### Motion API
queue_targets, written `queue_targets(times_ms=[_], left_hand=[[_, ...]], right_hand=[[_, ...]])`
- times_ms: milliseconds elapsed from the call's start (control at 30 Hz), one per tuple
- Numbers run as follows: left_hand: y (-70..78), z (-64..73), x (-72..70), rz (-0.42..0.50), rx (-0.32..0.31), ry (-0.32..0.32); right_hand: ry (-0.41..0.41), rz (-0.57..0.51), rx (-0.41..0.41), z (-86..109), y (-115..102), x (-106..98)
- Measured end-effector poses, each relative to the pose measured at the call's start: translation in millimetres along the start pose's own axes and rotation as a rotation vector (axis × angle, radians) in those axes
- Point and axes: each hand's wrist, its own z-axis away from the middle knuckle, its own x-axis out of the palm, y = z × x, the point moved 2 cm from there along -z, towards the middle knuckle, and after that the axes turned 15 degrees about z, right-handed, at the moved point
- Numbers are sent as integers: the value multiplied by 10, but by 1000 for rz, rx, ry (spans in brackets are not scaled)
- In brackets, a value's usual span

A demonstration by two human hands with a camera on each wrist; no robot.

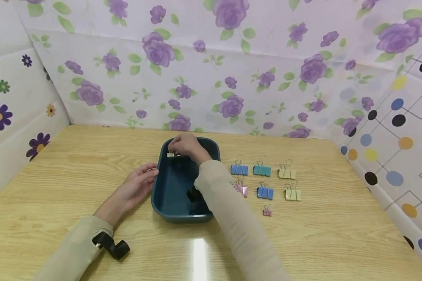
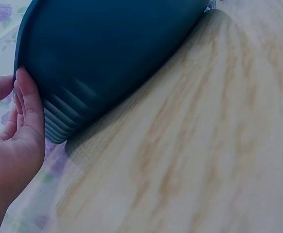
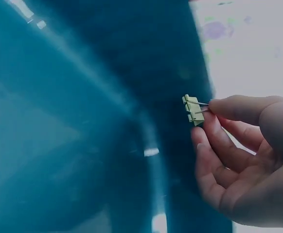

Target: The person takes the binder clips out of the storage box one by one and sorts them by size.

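My right hand (image 1: 185, 144) is over the far left part of a dark teal plastic bin (image 1: 186, 219). Between thumb and fingers it pinches a small yellow binder clip (image 3: 194, 109) by its wire handles, the body pointing away from the fingertips. The same clip (image 1: 170, 155) shows near the bin's left wall in the head view. My left hand (image 1: 138, 183) rests beside the bin, fingers fairly straight and fingertips touching the left side near the rim; its fingers (image 2: 30, 99) lie against the outer wall. Part of the bin's right side is hidden behind my right sleeve.
Right of the bin, binder clips lie in rows: blue (image 1: 239, 169), teal (image 1: 261, 171), yellow (image 1: 286, 173), pink (image 1: 243, 191), another blue (image 1: 265, 193), another yellow (image 1: 293, 195). A small pink clip (image 1: 267, 212) lies nearest me. Flowered cloth (image 1: 197, 78) hangs behind the wooden table (image 1: 320, 242).
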Motion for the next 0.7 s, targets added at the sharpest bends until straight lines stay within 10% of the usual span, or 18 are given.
queue_targets(times_ms=[300,700], left_hand=[[17,-2,3,-2,0,20],[-2,7,12,6,-7,20]], right_hand=[[-60,-1,-93,123,-204,-322],[-42,50,-145,388,51,-664]])
